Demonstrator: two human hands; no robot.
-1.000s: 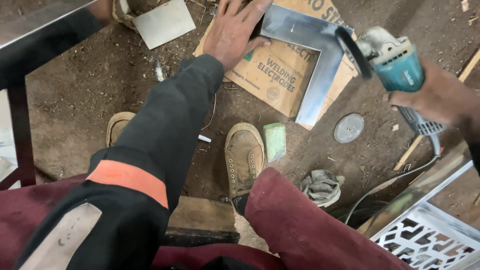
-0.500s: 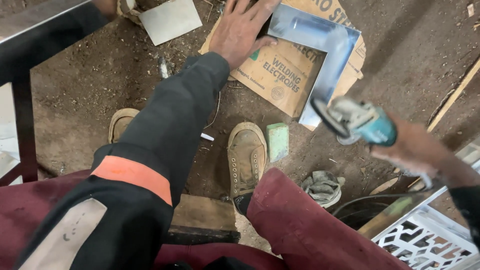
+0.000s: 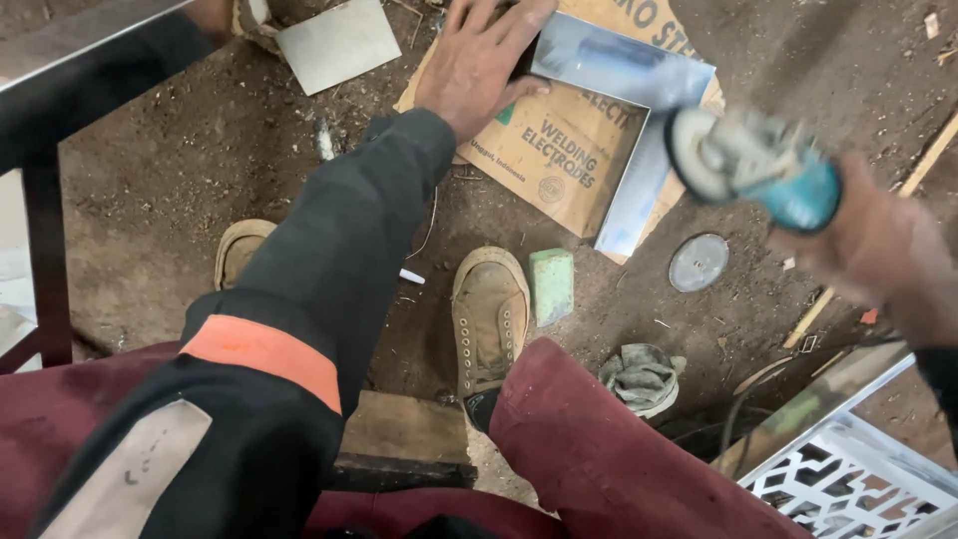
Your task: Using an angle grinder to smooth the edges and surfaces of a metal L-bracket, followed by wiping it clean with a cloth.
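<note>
My left hand (image 3: 477, 62) presses flat, fingers spread, on the left end of an L-shaped metal piece (image 3: 633, 120) lying on a brown cardboard box (image 3: 559, 150) on the dirt floor. My right hand (image 3: 878, 255) grips a teal angle grinder (image 3: 758, 165), blurred with motion, its disc facing left just right of the metal piece's lower leg. The grinder hangs above the ground, apart from the metal.
A loose grinding disc (image 3: 698, 263) lies on the dirt right of the box. A green block (image 3: 552, 284) sits by my right shoe (image 3: 489, 314). A crumpled grey rag (image 3: 642, 377), a white lattice panel (image 3: 858, 489), a flat metal sheet (image 3: 337, 42) and a dark metal frame (image 3: 45, 250) surround me.
My right hand swung the grinder from the upper right down, then back up beside the metal piece's lower leg. My left hand stayed pressed on the metal.
</note>
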